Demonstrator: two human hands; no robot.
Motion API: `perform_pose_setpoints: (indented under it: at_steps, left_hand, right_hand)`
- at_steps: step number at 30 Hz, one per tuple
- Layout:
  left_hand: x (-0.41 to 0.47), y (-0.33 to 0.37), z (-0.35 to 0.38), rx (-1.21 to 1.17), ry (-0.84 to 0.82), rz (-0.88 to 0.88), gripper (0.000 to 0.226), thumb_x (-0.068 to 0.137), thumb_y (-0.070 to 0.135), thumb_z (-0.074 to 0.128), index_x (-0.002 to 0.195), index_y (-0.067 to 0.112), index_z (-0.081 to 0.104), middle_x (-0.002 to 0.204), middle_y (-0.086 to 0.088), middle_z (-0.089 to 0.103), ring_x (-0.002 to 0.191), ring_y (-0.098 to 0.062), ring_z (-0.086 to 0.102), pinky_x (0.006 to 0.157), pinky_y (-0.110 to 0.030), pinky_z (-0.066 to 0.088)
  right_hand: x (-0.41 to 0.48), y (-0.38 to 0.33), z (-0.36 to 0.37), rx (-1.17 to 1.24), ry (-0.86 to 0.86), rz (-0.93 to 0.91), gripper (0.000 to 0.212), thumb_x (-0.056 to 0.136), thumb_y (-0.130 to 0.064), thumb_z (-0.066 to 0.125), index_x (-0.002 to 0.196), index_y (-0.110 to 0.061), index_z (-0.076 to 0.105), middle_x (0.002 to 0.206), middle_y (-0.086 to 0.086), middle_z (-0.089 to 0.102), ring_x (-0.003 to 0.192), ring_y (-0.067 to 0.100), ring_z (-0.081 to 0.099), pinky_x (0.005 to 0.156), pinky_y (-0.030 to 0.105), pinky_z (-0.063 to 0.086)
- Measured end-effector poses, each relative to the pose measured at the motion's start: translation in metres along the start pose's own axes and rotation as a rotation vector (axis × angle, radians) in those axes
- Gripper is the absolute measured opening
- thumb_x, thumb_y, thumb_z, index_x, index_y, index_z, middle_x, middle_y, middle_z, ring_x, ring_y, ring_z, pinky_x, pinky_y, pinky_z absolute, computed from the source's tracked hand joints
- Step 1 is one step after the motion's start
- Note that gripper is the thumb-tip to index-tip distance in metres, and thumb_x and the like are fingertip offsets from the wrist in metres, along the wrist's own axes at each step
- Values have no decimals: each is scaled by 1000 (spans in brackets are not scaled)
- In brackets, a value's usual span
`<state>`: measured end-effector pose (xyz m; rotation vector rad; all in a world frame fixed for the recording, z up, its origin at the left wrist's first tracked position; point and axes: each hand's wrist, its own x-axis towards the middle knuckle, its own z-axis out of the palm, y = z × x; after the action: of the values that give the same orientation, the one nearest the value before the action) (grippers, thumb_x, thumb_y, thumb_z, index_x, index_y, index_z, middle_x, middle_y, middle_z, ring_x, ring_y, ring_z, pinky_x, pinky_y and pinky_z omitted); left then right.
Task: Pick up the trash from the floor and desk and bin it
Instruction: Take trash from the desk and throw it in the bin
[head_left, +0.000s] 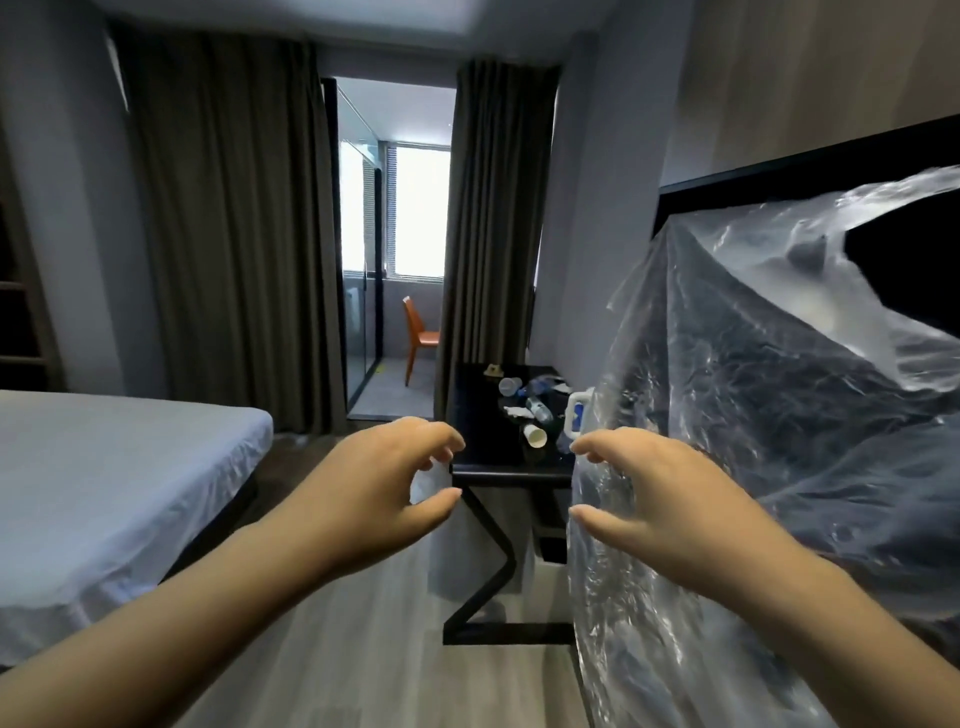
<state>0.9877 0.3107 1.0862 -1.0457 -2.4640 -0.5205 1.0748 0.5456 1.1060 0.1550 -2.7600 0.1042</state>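
Bed (104, 467), white sheet: far left. Left hand (374, 493): fingers curled apart, a scrap of clear film between the fingertips; whether pinched, cannot tell. Black desk (511, 470): ahead, strewn with trash, including a paper cup (535, 435) and plastic bottle (539, 409). Right hand (654, 499): fingers spread against the clear plastic bag (753, 441), none visibly closed on it. Risk: the billowing, unsecured bag may slip away or collapse shut.

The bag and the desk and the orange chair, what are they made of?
The bag looks like thin clear plastic: you can see through it, and it is crinkly and shiny. The desk has a glossy black top, maybe painted wood or glass, on what looks like a black metal frame. The orange chair looks smooth, perhaps plastic or leather; it is too far away to tell.
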Motion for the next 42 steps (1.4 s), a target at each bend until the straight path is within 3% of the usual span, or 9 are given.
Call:
perform_pose_setpoints:
  at_steps: [12, 22, 31, 42]
  left_hand:
    - [129, -191, 33, -27, -17, 19, 39, 85, 45, 57, 122, 35, 52, 109, 21, 57, 98, 2, 54, 85, -18, 49]
    - [235, -290, 104, -70, -66, 4, 40, 86, 44, 59, 124, 35, 51, 112, 21, 56, 101, 2, 54, 87, -15, 47]
    - [362, -358, 166, -32, -80, -35, 37, 85, 45, 58, 121, 37, 52, 111, 20, 57, 98, 1, 55, 86, -20, 49]
    - [458, -452, 258, -84, -218, -36, 39, 87, 44, 58, 124, 35, 51, 114, 19, 56, 96, 4, 54, 78, -8, 43]
  right_hand:
    - [211, -9, 88, 3, -7, 8, 53, 88, -50, 56, 137, -37, 43, 135, -22, 48, 125, -2, 42, 97, 15, 33]
    - [346, 36, 156, 17, -50, 38, 51, 87, -51, 56, 134, -38, 43, 131, -24, 49, 117, -2, 46, 85, 13, 34]
    - [473, 119, 218, 105, -40, 75, 55, 86, -52, 58, 136, -36, 44, 133, -21, 51, 123, -1, 46, 95, 16, 38]
    - [582, 185, 302, 155, -123, 205, 57, 84, -50, 62, 136, -33, 47, 133, -17, 53, 123, 1, 48, 100, 24, 43]
